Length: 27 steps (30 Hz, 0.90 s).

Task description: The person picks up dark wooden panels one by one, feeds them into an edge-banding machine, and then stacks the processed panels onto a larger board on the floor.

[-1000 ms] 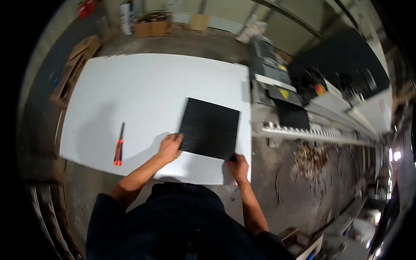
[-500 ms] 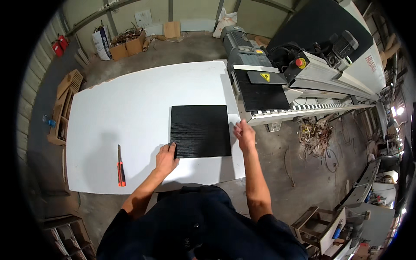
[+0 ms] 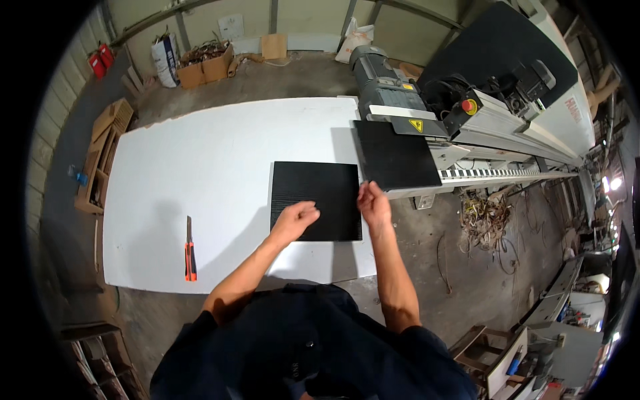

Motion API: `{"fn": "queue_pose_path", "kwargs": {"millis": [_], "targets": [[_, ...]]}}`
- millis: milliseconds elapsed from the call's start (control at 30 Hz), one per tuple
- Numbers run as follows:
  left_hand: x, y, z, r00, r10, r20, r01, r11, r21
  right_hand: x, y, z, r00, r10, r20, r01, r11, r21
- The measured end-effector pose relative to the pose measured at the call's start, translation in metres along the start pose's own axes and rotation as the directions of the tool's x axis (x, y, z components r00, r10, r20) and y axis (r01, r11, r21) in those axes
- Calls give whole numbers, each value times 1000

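Note:
A square black panel with a wood-grain texture lies on the white board. Above its middle, my left hand is loosely open with half-bent fingers, and I see nothing in it. A second black panel juts out from the machine over the right edge of the board. My right hand has its fingers curled at this panel's near left corner and appears to grip it; the fingertips are partly hidden. An orange and black utility knife rests on the left, its blade pointing away from me.
The white board covers the work table. At the right stands a long machine with a motor, a red stop button and a striped feed track. A tangle of offcut strips lies on the floor below it.
My left hand has let go of the first panel's left edge and moved right above it. The second panel has come towards me, its corner now at my right hand.

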<state>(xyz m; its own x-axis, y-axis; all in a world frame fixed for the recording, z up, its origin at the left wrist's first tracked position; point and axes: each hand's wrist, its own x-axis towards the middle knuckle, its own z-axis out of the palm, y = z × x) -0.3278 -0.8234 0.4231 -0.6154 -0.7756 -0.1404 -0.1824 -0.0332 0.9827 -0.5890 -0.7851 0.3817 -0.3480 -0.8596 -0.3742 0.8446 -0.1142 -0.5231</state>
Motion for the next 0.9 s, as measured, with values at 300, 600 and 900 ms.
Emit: {"fn": "queue_pose_path", "kwargs": {"millis": [300, 600, 900], "targets": [[19, -2, 17, 990, -142, 7, 111, 743, -660, -123, 74, 10, 984, 35, -174, -61, 987, -149], [1, -27, -61, 966, -208, -156, 203, 978, -48, -141, 21, -27, 928, -185, -325, -185, 527, -830], [-52, -20, -55, 1000, 0, 13, -9, 649, 761, -130, 35, -50, 889, -412, 201, 140, -175, -975]]}}
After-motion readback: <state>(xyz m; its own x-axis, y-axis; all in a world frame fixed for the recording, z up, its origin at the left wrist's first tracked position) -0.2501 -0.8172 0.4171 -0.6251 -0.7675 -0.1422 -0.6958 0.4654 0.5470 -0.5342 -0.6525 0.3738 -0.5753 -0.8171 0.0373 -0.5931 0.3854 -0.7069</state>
